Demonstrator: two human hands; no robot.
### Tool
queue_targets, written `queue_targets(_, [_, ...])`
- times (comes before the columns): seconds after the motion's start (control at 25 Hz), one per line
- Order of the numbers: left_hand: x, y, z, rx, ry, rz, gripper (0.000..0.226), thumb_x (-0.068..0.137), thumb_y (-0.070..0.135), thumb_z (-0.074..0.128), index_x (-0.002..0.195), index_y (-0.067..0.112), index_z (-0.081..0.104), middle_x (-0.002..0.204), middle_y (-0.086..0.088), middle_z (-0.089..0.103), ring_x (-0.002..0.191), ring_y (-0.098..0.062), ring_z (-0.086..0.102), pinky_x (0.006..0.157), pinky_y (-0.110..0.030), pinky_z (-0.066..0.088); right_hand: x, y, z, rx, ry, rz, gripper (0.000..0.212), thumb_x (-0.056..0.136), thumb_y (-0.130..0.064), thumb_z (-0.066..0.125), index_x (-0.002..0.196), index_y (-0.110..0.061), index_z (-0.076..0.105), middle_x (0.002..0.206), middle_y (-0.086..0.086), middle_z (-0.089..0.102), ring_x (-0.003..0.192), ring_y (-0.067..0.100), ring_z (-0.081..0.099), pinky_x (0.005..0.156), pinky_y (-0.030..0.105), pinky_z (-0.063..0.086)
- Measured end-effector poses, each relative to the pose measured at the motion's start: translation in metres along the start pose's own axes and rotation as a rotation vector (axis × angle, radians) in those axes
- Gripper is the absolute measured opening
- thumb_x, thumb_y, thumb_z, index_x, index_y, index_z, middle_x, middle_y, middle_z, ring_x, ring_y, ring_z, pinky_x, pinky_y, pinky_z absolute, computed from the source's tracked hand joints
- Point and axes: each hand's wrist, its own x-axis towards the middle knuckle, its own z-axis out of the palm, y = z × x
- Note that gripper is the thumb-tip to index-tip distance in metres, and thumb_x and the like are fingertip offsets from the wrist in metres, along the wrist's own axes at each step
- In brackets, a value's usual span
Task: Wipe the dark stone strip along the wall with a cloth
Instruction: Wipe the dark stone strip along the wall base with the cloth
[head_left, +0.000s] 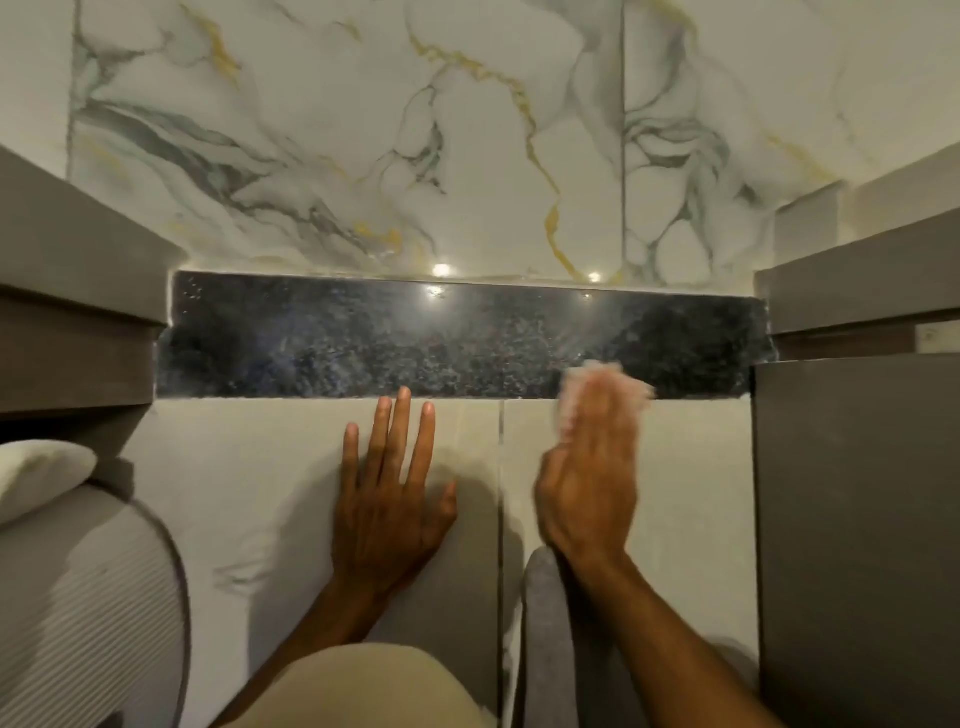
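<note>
1. Both hands are at the wall. The left hand (387, 499) lies flat and open, fingers spread, on the pale lower tiles (249, 467), holding nothing. The right hand (589, 483), blurred, presses a pale pink cloth (605, 387) under its fingers; the exact grip cannot be told.
2. Veined marble wall (363, 130) fills the upper view, grey and gold streaks throughout.
3. Dark stone strip (415, 338) runs horizontally between the marble and the lower tiles, speckled, with light reflections near its top edge.
4. Grey cabinet (857, 519) adjoins the strip at right; a ribbed white object (88, 597) sits lower left.
5. The cloth touches the strip's lower edge, right of centre.
</note>
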Motion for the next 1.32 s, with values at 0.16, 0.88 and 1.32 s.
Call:
queue_targets(0.16, [0.006,0.010,0.009,0.010,-0.015,0.092,0.079,0.112,0.058,0.023,0.175,0.010,0.026,0.184,-0.021,0.020,0.172,-0.039,0.016,0.140,-0.058,0.002,0.084,0.006,0.000,-0.037,0.112,0.251,0.070,0.115,-0.028,0.029,0.177,-0.005,0.005,0.187,0.018,0.007,0.175,0.035,0.008,0.143,0.056,0.019])
queue_targets(0.88, [0.017,0.029,0.014,0.073,-0.033,0.075,0.081,0.114,0.061,0.019,0.177,0.010,0.016,0.185,-0.021,0.011,0.172,-0.040,0.013,0.140,-0.061,0.010,0.088,0.037,-0.009,-0.029,-0.005,-0.138,0.064,0.119,-0.028,0.029,0.178,-0.014,0.009,0.189,0.008,0.008,0.176,0.025,0.007,0.145,0.050,0.014])
queue_targets(1.32, [0.018,0.027,0.015,0.067,-0.038,0.078,0.081,0.113,0.061,0.021,0.176,0.010,0.019,0.185,-0.022,0.012,0.172,-0.040,0.013,0.139,-0.063,0.009,0.033,0.022,0.004,-0.110,0.010,-0.229,0.062,0.117,-0.024,0.041,0.175,-0.010,0.024,0.184,0.016,0.025,0.174,0.032,0.020,0.139,0.054,0.030])
